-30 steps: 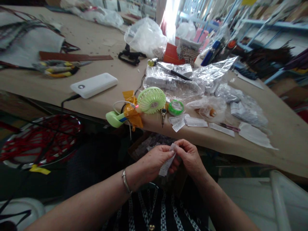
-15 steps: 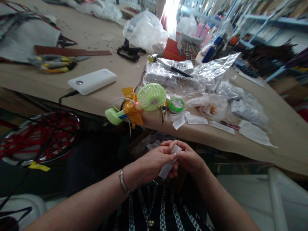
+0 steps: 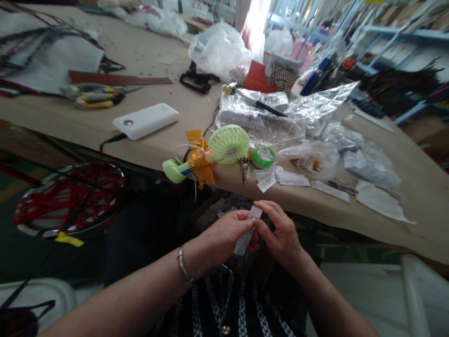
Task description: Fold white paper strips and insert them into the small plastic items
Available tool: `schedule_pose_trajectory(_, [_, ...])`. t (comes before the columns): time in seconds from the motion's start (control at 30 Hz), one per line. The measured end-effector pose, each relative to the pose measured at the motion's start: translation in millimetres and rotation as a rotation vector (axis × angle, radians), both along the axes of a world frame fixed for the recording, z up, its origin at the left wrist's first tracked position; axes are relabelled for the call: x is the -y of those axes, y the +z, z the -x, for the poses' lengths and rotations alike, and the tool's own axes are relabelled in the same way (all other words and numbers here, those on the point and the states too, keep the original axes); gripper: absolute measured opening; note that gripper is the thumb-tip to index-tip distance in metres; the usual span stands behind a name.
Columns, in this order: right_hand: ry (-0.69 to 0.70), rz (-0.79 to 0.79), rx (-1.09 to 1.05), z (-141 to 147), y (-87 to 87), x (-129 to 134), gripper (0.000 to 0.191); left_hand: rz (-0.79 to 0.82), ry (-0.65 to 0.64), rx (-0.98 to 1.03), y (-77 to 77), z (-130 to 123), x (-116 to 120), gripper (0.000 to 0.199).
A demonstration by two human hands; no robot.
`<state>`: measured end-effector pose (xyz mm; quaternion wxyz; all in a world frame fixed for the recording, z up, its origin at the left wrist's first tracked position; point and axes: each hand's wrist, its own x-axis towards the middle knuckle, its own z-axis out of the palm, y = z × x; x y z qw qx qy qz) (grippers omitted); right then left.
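Observation:
Below the table edge, in front of my body, both hands meet at a narrow white printed label (image 3: 243, 241). My left hand (image 3: 226, 236) pinches it between thumb and fingers, and its upper end sticks out past the thumb. My right hand (image 3: 282, 234) has its thumb tip at the label's right edge, with the index finger curved above. Some fingertips are hidden behind the label. Beneath my hands an open box (image 3: 198, 217) holds many small pale scraps. On the table edge just above lie several loose white printed labels (image 3: 293, 178).
A green fan (image 3: 229, 145) is taped at the table edge, beside a pointed metal-tipped tool (image 3: 244, 171) and a green tape roll (image 3: 263, 157). Further back are a white power bank (image 3: 147, 120), pliers (image 3: 100, 98), a hammer (image 3: 259, 100) on plastic-wrapped packs and a clear bag (image 3: 222, 49).
My right hand has opened a little, its index finger lifting away from the label. The label stays in my left hand. The whole view has shifted slightly.

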<state>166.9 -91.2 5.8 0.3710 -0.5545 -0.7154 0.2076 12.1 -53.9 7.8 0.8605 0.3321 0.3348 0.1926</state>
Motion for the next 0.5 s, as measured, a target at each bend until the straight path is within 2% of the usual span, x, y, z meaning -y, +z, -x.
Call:
schedule_pose_trajectory(0.13, [0.007, -0.004, 0.024, 5, -2.4, -1, 0.033, 0.011, 0.016, 0.02, -1.6, 1, -1, 0.012])
schedule_pose_trajectory(0.23, [-0.016, 0.027, -0.058, 8, -4.3, -3, 0.034, 0.017, 0.032, 0.017, 0.6, 3, -2, 0.014])
schedule_pose_trajectory(0.3, [-0.049, 0.1, -0.225, 10, -5.6, -5, 0.034, 0.022, 0.05, 0.019, 2.5, 4, -2, 0.017])
schedule_pose_trajectory(0.4, [-0.08, 0.266, -0.535, 13, -7.3, -11, 0.022, 0.016, 0.083, 0.012, 3.0, 4, -3, 0.022])
schedule_pose_trajectory(0.5, [-0.076, 0.405, -0.699, 15, -7.8, -17, 0.014, -0.027, 0.114, -0.013, 0.8, 6, -3, 0.024])
